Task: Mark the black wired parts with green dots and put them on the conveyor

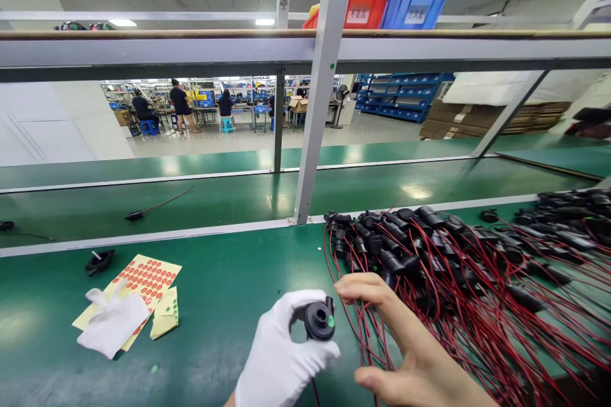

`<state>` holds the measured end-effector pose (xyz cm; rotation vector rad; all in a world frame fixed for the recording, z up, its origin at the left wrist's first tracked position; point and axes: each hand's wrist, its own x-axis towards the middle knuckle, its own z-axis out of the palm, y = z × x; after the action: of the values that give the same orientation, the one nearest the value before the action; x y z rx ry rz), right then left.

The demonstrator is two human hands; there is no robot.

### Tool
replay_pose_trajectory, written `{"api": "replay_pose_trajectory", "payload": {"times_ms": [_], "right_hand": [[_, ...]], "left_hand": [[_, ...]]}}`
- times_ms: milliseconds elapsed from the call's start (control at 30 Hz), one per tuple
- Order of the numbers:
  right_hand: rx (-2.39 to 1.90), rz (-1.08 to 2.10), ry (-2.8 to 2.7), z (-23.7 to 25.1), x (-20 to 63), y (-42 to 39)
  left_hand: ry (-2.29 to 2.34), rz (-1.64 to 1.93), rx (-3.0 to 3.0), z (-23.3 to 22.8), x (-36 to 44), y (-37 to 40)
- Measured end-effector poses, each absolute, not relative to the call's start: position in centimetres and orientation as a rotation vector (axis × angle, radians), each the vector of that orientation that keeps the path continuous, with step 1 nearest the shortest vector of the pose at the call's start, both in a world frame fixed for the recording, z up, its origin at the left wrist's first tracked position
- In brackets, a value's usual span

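My left hand [281, 356], in a white glove, grips a small round black part [319, 320] with a green dot sticker on its face. My bare right hand [410, 346] is right beside it, its index fingertip touching the top of the part near 715,525, the other fingers spread and holding nothing. A red wire hangs down from the part below my left hand. A big pile of the same black parts with red wires [458, 267] lies just to the right on the green bench [224, 286].
A yellow sheet of red dot stickers [146, 280], a loose white glove [112, 324] and a smaller sticker sheet [165, 315] lie at left. A single black part [99, 261] sits nearby. A grey post [317, 108] rises behind. Red and blue bins [382, 9] stand overhead; people work far back.
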<state>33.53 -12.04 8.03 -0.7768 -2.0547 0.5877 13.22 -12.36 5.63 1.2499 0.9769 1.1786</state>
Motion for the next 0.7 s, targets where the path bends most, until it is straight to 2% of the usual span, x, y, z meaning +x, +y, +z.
{"api": "replay_pose_trajectory", "payload": {"times_ms": [333,433,567,700], "right_hand": [[-0.768,0.568,-2.109,8.4,31.9,-12.5],[-0.866,0.687,-1.984,8.0,31.6,-12.3],[-1.116,0.943,-1.746,6.7,31.1,-11.5],[-1.159,0.915,-1.749,5.9,31.5,-9.8]], "left_hand": [[0.960,1.410,1.875,2.4,12.1,-12.3],[1.137,1.374,1.774,1.9,12.6,-12.7],[1.245,1.152,1.550,4.1,13.8,-13.0],[0.938,1.080,1.140,7.3,12.4,-8.9]]}}
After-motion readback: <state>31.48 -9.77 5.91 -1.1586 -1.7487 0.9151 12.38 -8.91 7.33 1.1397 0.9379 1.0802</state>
